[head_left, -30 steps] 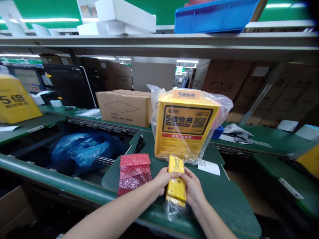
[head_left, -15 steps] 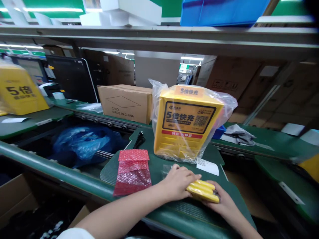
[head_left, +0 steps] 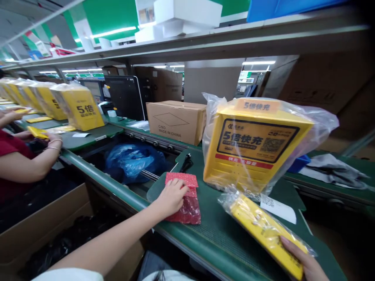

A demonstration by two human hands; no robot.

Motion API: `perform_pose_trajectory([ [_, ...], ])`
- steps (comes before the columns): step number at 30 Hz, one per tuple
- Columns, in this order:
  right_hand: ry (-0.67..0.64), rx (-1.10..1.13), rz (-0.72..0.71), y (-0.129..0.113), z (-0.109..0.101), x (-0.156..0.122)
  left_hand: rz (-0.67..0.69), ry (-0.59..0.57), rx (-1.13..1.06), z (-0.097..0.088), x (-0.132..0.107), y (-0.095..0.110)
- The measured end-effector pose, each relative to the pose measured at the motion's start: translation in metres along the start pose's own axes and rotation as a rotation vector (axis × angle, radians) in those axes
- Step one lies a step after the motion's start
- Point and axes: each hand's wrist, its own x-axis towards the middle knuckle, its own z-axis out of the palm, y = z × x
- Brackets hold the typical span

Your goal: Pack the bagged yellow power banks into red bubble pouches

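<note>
Now, as I read it from here:
Left hand: my left hand (head_left: 171, 197) reaches forward with the arm stretched from the lower left, palm down on the red bubble wrap (head_left: 186, 199); its fingers (head_left: 180, 190) are spread flat on the top piece, pressing it and closed round nothing.
Right hand: my right hand (head_left: 304, 263) sits at the lower right edge, mostly cut off; the thumb lies on top of the yellow pack (head_left: 263, 228), and I take it the fingers clamp it from below, though they are hidden.
Yellow pack: long, flat, in clear film, tilted with its far end toward the big box, above the green worktop (head_left: 222, 234).
Bubble wrap: a small stack on the worktop, left of the pack, well apart from it.
Big box: a yellow box (head_left: 252, 144) in a clear bag stands just behind; it reads "5倍快充", with a QR code.
Carton: a brown carton (head_left: 175, 121) behind, printed "C/NO. MADE IN CHINA".
Slip: a white slip (head_left: 278, 208) with a code lies by the box.
Far left: another person's hand (head_left: 54, 137) by more yellow boxes marked "5倍".
</note>
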Motion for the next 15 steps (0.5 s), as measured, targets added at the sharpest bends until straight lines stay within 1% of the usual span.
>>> perform_pose_trajectory([
  [1, 0.018, 0.052, -0.014, 0.002, 0.001, -0.001, 0.006, -0.027, 0.056, 0.004, -0.006, -0.01],
  [3, 0.025, 0.11, -0.043, 0.007, 0.005, -0.003, 0.044, -0.06, 0.108, 0.015, -0.011, -0.023],
  [6, -0.003, 0.134, -0.031, 0.013, 0.012, -0.008, 0.052, -0.085, 0.144, 0.029, -0.008, -0.028],
  [9, -0.014, 0.145, -0.009, 0.014, 0.011, -0.015, 0.048, -0.1, 0.127, 0.032, -0.001, -0.029],
  [15, 0.016, 0.154, -0.023, 0.015, -0.006, -0.023, -0.006, -0.136, 0.008, 0.033, 0.002, -0.034],
])
